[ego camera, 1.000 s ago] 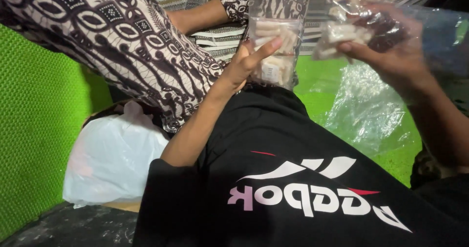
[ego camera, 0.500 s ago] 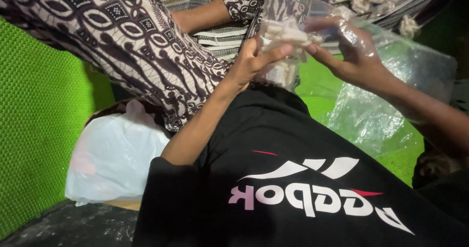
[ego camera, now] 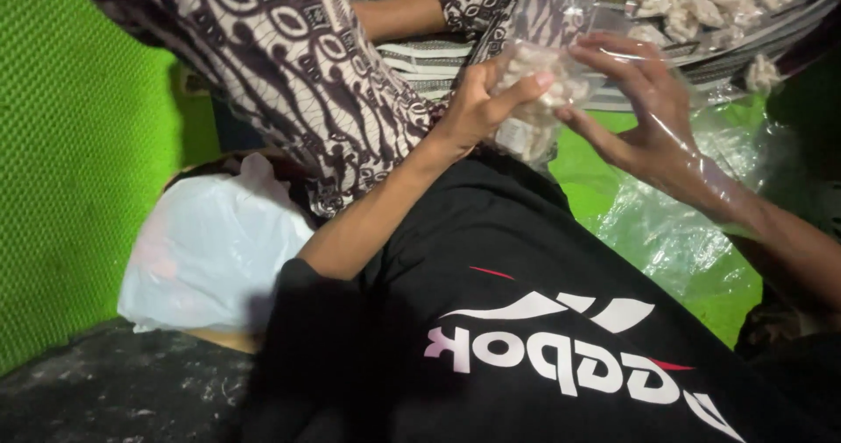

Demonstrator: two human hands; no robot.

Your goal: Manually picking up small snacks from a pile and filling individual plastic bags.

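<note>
My left hand [ego camera: 477, 101] grips a narrow clear plastic bag [ego camera: 536, 66] partly filled with pale snack pieces and holds it upright over my lap. My right hand [ego camera: 644, 123], covered by a loose clear plastic glove, rests with spread fingers against the bag's right side and holds nothing. Just behind the bag, a person in a black-and-white patterned garment [ego camera: 289, 66] sits facing me with a bare forearm [ego camera: 394, 14].
A tray [ego camera: 793, 22] heaped with more pale pieces [ego camera: 701, 5] stands at the top right. Crumpled clear plastic bags [ego camera: 674, 233] lie on the green mat [ego camera: 70, 163] at right. A white plastic bag [ego camera: 210, 250] sits at left, by my black shirt [ego camera: 526, 320].
My right hand came from the tray side over to the bag's mouth, and its fingers now lie spread against the bag. My left hand kept the bag upright, shifting slightly.
</note>
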